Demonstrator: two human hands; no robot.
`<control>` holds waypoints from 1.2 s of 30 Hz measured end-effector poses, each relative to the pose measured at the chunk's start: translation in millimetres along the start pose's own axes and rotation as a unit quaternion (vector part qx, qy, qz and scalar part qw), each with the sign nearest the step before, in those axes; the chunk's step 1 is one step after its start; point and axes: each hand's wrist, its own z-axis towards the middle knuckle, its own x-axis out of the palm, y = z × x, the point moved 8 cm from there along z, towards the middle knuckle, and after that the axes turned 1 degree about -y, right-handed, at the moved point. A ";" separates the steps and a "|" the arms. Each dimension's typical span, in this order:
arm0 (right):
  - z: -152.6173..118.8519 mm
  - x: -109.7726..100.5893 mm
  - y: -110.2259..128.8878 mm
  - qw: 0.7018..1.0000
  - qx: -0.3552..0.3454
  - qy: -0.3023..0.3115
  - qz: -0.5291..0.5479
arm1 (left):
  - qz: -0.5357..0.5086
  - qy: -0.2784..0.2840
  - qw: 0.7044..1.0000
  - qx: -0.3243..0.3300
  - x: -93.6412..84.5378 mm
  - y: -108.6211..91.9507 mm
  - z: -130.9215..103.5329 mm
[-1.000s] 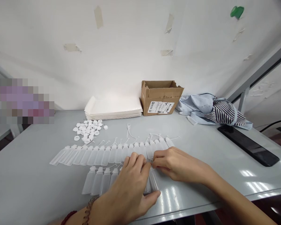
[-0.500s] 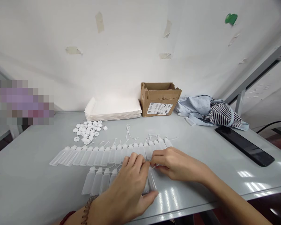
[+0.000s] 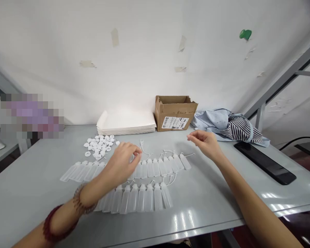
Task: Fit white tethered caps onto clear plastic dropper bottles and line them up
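Note:
My left hand (image 3: pixel 125 160) is raised over the upper row of small translucent squeeze bottles (image 3: pixel 156 168). Its fingers are loosely bent, the thumb a little apart from them, and no object shows in it. To the right, my right hand (image 3: pixel 204 142) hovers above the table, fingers half curled, with nothing visible between them. Thin white straps stick out from the bottle necks. A lower row of similar bottles (image 3: pixel 134 199) lies nearer the front edge, its left end partly hidden by my left forearm. Beyond my left hand is a pile of small white caps (image 3: pixel 99 146).
At the back, a stack of white padded envelopes (image 3: pixel 126 129) stands beside an open cardboard box (image 3: pixel 174 115). Bundled pale-blue and striped cloth (image 3: pixel 222 122) lies right of the box. A black phone (image 3: pixel 265 163) rests on the grey table (image 3: pixel 209 206).
Both hands have lifted off the lower row's right-end bottle. My left hand has moved left and away from me, my right hand farther back. The lower row is now more exposed.

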 end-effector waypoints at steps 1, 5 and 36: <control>4.4 -5.9 -9.6 0.999 0.008 -0.026 -0.020 | 0.022 0.022 1.000 0.000 0.4 7.0 7.7; 16.1 -21.6 -42.1 0.990 0.037 -0.084 -0.109 | 0.048 0.029 0.998 0.022 2.3 25.2 35.2; 26.8 -28.4 -114.7 0.936 0.133 -0.080 -0.316 | -0.081 -0.090 0.988 -0.094 -22.7 49.0 2.6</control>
